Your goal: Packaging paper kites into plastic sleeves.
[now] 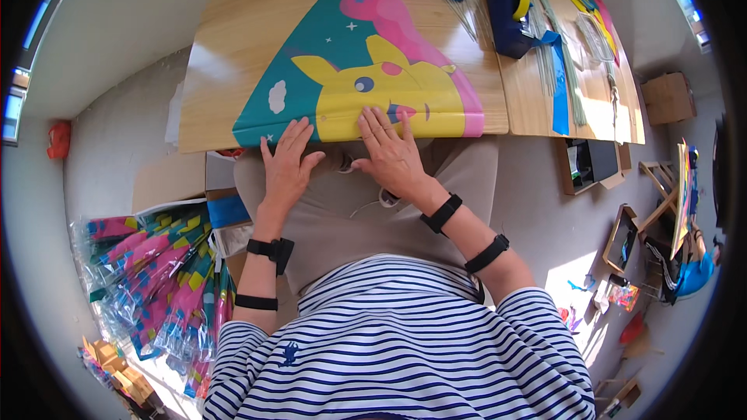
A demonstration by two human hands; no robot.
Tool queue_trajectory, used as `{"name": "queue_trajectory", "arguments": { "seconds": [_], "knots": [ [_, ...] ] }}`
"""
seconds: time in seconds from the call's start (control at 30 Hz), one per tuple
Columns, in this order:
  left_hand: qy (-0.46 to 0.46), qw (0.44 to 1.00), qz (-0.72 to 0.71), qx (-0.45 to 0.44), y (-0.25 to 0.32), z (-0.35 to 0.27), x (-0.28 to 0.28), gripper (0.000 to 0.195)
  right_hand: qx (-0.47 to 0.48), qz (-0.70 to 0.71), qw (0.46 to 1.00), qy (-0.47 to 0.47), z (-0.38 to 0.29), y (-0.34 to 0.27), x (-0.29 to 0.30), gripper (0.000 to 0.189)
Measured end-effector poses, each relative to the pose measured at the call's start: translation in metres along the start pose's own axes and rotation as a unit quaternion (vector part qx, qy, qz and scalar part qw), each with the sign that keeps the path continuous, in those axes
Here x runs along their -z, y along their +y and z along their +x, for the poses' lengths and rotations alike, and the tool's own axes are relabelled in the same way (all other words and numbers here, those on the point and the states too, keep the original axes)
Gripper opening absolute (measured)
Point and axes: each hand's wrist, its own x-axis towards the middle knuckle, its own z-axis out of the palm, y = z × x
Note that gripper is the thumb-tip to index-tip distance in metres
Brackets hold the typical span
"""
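A triangular printed sheet [332,87], perhaps a kite sail, lies on the wooden table [233,29] with a yellow cartoon face on teal and pink. Its long edge runs along the table's front edge, and its point faces away from me. My left hand [289,157] rests its fingertips on the teal part near the left corner, fingers apart. On the yellow part, right of the middle, my right hand [391,151] lies flat with its fingers spread. Neither hand grips anything. A crease runs along the sheet's near edge.
A dark blue tape dispenser [505,23] with yellow tape stands right, among thin rods [543,64] and blue ribbon [559,87]. Plastic-wrapped colourful bundles [157,280] fill the floor at left, beside a cardboard box [169,181]. Another person [691,274] sits far right.
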Motion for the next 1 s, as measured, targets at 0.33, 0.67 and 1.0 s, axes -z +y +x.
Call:
{"name": "queue_trajectory", "arguments": {
  "seconds": [0.33, 0.67, 1.0],
  "knots": [
    [-0.031, 0.999, 0.002, 0.015, 0.008, 0.005, 0.004, 0.054, -0.198, -0.081, 0.975, -0.065, -0.087, 0.117, 0.071, 0.083],
    [-0.055, 0.998, 0.016, 0.031, 0.013, 0.014, 0.013, 0.052, -0.337, 0.049, 0.922, 0.186, -0.074, 0.197, 0.102, 0.036],
    [0.004, 1.000, 0.018, -0.014, 0.044, 0.016, 0.019, 0.038, -0.503, 0.006, 0.847, 0.170, -0.019, 0.319, 0.111, 0.031]
  ]
}}
